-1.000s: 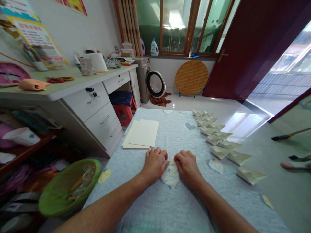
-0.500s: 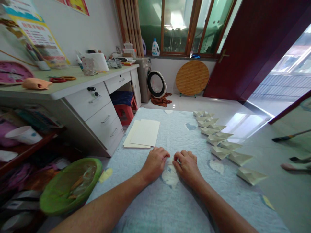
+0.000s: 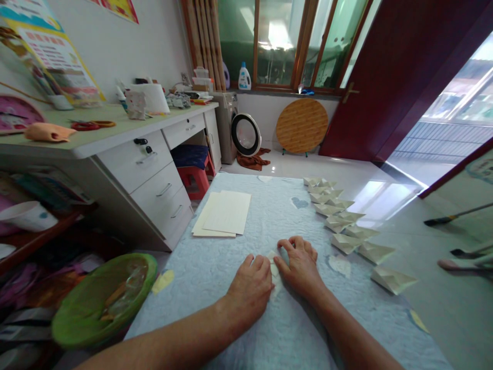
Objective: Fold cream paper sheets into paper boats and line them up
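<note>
Left hand (image 3: 249, 294) and right hand (image 3: 298, 267) close together on a soft blue quilt (image 3: 192, 293), small folded paper (image 3: 273, 270) between them, fingers touching it, can't tell if they pinch it, paper boats (image 3: 345, 243) in a row past the right hand, paper sheets (image 3: 227, 212) ahead of the left hand

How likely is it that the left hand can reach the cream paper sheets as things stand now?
Quite likely, yes: the cream paper sheets lie on the blue quilted cover just ahead of the left hand, and nothing seems to stand between them.
</note>
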`<control>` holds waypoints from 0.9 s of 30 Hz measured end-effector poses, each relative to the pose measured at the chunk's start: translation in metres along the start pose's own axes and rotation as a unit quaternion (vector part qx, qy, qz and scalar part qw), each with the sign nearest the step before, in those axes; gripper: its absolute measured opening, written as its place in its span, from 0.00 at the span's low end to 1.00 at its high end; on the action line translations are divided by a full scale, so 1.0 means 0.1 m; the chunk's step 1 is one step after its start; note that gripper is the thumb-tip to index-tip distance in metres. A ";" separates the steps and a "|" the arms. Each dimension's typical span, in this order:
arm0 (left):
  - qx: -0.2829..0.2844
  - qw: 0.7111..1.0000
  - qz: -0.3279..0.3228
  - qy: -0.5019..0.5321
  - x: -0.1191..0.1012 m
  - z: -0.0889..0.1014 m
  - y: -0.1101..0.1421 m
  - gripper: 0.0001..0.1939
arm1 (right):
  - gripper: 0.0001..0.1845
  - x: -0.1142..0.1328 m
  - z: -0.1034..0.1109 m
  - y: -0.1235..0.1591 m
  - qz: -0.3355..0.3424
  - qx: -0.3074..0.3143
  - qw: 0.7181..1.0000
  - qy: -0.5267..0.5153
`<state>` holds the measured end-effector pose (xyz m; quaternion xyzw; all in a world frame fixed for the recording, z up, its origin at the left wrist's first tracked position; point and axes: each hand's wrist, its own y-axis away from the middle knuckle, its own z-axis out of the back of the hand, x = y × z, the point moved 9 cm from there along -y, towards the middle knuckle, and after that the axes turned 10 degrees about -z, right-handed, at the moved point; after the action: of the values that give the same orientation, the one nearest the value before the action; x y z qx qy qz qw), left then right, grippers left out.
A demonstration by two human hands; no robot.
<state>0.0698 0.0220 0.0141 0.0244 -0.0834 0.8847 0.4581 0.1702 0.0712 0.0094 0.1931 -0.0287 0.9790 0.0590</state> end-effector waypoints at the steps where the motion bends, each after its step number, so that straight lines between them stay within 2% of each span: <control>1: 0.006 1.000 0.003 -0.001 0.00 0.00 0.00 0.18 | 0.14 -0.03 0.00 -0.01 -0.004 0.004 1.000 0.002; 5: 0.012 1.000 0.012 0.004 0.02 0.03 0.00 0.16 | 0.17 -0.12 -0.01 -0.02 -0.011 0.015 1.000 0.006; 13: 0.019 1.000 0.013 0.007 0.02 0.02 -0.01 0.15 | 0.24 -0.14 -0.03 -0.01 -0.010 0.022 1.000 0.017; 22: -0.011 1.000 0.026 -0.004 0.00 0.07 0.01 0.10 | 0.25 -0.13 -0.05 -0.01 -0.017 0.034 0.999 0.011; 27: -0.011 1.000 0.023 -0.003 0.00 0.08 0.02 0.11 | 0.26 -0.14 -0.06 -0.02 -0.010 0.038 0.999 0.007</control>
<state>0.0680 0.0201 0.0222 0.0202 -0.0954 0.8940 0.4373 0.1816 0.0719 -0.0012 0.1883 0.0113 0.9801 0.0614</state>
